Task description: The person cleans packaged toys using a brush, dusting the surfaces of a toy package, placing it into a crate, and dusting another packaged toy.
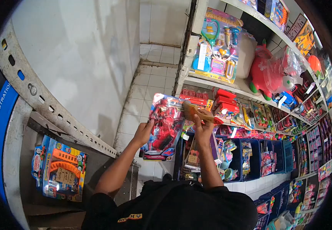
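My left hand [144, 133] grips the left edge of a blister-packed toy [165, 128], a red figure or vehicle under clear plastic on a printed card. The pack is held up in front of my body, tilted slightly. My right hand [203, 128] is closed round a paintbrush [208, 116] with a yellowish handle and a red end. Its pale brown bristles [189, 111] reach the right edge of the pack; whether they touch it I cannot tell.
On the left, a shelf [108, 174] bears a boxed toy train set [64, 168], behind a slotted metal post [32, 89]. At right, shelves hold a toy doctor set [217, 50] and a red inflatable animal [262, 71]. Dark blue crates [250, 143] of toys stand below.
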The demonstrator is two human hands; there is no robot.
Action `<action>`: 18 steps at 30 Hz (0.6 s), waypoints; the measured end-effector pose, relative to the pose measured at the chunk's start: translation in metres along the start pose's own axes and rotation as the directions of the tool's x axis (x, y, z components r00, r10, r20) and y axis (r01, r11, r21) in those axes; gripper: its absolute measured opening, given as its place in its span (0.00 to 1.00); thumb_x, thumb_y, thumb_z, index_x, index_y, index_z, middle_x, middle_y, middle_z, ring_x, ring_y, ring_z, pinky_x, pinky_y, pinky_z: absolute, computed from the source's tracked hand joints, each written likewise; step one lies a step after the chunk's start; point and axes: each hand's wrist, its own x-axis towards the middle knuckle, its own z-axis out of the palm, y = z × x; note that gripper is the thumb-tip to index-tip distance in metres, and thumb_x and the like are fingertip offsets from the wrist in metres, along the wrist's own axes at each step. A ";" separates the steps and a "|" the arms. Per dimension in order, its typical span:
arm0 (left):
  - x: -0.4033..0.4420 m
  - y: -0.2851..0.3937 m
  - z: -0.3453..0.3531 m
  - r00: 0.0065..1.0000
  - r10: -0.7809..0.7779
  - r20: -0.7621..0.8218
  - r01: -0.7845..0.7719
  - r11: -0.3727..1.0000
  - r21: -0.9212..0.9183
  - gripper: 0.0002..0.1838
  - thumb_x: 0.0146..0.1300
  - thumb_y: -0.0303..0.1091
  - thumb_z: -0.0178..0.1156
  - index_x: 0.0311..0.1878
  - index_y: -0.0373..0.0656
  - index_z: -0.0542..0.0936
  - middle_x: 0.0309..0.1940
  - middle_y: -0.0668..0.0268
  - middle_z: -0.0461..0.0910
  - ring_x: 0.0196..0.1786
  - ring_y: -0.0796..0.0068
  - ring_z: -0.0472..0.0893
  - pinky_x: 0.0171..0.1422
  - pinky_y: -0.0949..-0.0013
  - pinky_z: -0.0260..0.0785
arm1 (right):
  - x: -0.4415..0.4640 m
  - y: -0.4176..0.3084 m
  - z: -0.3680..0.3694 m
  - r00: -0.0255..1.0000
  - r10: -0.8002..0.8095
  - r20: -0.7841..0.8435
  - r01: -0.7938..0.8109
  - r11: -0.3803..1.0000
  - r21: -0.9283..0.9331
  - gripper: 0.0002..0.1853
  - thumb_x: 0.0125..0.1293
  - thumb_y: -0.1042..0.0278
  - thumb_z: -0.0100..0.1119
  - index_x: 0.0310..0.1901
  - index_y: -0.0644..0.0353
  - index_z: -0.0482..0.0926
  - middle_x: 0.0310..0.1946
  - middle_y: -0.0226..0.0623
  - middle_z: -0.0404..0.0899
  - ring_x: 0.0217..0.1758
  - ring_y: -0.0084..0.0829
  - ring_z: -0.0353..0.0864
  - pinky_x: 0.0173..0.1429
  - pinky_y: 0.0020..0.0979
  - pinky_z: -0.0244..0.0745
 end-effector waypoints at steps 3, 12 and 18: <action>0.001 0.001 0.003 0.993 -0.054 -0.101 0.037 0.986 -0.164 0.33 0.73 0.60 0.46 0.18 0.45 0.71 0.16 0.79 0.64 0.23 0.85 0.61 0.28 0.69 0.54 | -0.008 0.000 0.001 0.996 0.036 0.083 -0.045 0.993 0.108 0.15 0.67 0.72 0.63 0.53 0.65 0.76 0.50 0.37 0.79 0.51 0.25 0.78 0.54 0.27 0.74; 0.006 0.011 0.002 0.969 -0.201 -0.144 0.056 0.745 -0.665 0.33 0.73 0.61 0.45 0.54 0.36 0.79 0.46 0.64 0.82 0.49 0.74 0.81 0.56 0.64 0.74 | -0.028 0.023 0.004 0.983 0.046 0.176 -0.058 0.996 0.063 0.14 0.66 0.74 0.63 0.53 0.63 0.76 0.49 0.36 0.80 0.50 0.28 0.80 0.55 0.30 0.75; 0.010 -0.007 0.000 0.964 -0.042 -0.263 -0.060 0.928 -0.368 0.29 0.74 0.60 0.45 0.37 0.42 0.80 0.30 0.73 0.76 0.33 0.81 0.71 0.39 0.72 0.65 | -0.040 0.007 0.008 0.991 0.131 -0.026 -0.126 0.980 0.156 0.14 0.64 0.75 0.64 0.50 0.66 0.75 0.45 0.36 0.79 0.48 0.25 0.79 0.52 0.28 0.74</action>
